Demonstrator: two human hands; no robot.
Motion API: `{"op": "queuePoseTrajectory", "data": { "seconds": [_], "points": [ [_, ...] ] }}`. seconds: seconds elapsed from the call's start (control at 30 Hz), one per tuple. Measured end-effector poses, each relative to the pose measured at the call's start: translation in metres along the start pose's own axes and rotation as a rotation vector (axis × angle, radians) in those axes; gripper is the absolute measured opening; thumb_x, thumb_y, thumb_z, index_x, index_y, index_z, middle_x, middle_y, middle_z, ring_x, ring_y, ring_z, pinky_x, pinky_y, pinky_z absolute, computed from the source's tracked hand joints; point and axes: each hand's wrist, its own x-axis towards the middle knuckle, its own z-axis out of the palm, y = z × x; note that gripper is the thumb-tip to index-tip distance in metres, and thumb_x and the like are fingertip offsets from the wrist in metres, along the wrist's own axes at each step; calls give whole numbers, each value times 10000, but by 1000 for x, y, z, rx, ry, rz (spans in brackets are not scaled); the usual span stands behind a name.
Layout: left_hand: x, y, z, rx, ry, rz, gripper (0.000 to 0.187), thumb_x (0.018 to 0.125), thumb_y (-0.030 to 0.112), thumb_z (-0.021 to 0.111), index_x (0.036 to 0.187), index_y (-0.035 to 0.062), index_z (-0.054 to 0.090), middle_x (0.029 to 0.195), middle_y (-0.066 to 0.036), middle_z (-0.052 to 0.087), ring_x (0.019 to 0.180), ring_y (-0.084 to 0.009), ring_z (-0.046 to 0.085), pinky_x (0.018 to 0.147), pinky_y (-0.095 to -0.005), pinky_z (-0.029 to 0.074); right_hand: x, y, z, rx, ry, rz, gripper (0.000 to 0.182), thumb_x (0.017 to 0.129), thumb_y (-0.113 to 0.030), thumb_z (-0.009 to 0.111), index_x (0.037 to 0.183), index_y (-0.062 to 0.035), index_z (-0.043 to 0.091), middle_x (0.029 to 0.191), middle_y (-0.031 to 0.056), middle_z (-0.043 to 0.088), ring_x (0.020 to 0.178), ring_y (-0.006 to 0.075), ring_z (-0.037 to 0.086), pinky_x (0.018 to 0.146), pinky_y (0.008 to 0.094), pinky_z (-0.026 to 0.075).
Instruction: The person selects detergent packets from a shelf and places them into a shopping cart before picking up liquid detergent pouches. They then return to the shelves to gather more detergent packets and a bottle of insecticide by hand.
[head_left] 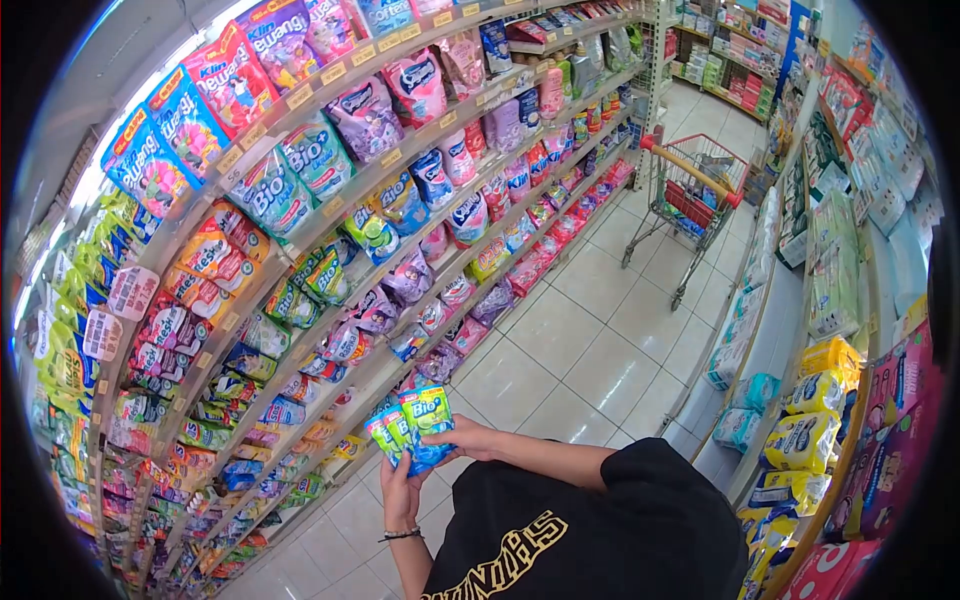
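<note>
In the head view, my left hand [399, 478], with dark bands at its wrist, grips the lower left of several green-and-blue Bio+ detergent pouches [430, 405]. The pouches are fanned side by side, upright, with their printed fronts visible. From the right, my right hand [466, 437] closes on the right-hand pouch, its fingers partly hidden behind. Below and left of my hands are rows of small pouches on the lower shelves. Similar green-and-blue pouches [322, 275] stand on a middle shelf.
A long curved shelf rack [330, 205] packed with detergent and softener pouches runs along the left. Further up the tiled aisle [590, 340] stands a shopping cart [695, 190] with goods inside. Shelves with yellow packs [800, 440] and tissue packs line the right.
</note>
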Motion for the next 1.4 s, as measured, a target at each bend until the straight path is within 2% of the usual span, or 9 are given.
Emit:
{"op": "queuePoseTrajectory", "data": {
  "seconds": [0.1,0.23,0.37,0.5,0.63,0.7,0.9,1.13,1.4],
  "points": [
    [4,-16,-2,-47,3,18,409,1041,185,549,1406,28,450,1337,-112,588,1168,-240,626,1006,-450,527,7,9,-4,-22,41,-12,474,905,-225,755,1317,-76,574,1236,74,662,1083,211,672,885,434,593],
    [9,-35,-10,174,66,52,425,1029,245,591,1370,14,484,1249,-75,622,1108,-155,604,966,-323,498,11,12,-10,-80,82,9,443,894,-197,758,1274,-59,578,1180,99,683,1038,238,688,846,457,605],
    [4,-28,4,248,140,115,463,1013,254,622,1374,12,463,1241,-79,603,1124,-138,588,968,-323,490,12,12,-4,-146,175,36,363,912,-186,728,1224,-61,589,1102,82,694,923,197,703,695,367,609],
    [-4,-29,8,298,170,192,487,968,210,690,1343,-8,469,1226,-99,607,1110,-130,585,940,-303,498,16,13,-2,-221,156,63,354,919,-185,715,1225,-62,589,1082,62,697,875,156,695,630,321,590],
    [-3,-38,-4,221,195,192,469,950,170,709,1320,-13,487,1212,-95,619,1103,-133,595,941,-304,498,18,14,8,-276,153,69,347,921,-190,716,1219,-60,593,1080,64,697,877,154,695,623,314,584],
    [-5,-40,-7,194,241,228,423,920,147,734,1255,-17,535,1132,-90,660,1029,-139,626,896,-309,511,18,15,13,-294,155,34,335,924,-197,717,1202,-49,604,1067,61,701,865,151,697,617,300,578],
    [-9,-41,-13,94,239,241,462,864,72,774,1255,-20,545,1130,-82,665,1024,-138,634,888,-304,523,20,15,9,-497,106,13,311,907,-187,745,1148,-27,632,1003,58,714,827,132,688,574,275,533],
    [-15,-15,-8,91,187,247,524,828,36,792,1281,-14,533,1147,-83,656,1045,-141,637,912,-304,526,21,9,9,-478,76,-46,297,883,-147,767,1118,-21,634,967,52,705,785,121,663,560,263,499],
    [-2,-16,-11,119,204,247,389,928,114,719,1256,-25,562,1123,-73,660,982,-124,625,865,-292,523,24,9,10,-398,116,-62,291,885,-147,766,1118,-34,634,969,44,702,786,110,656,569,274,496]
  ]
}}
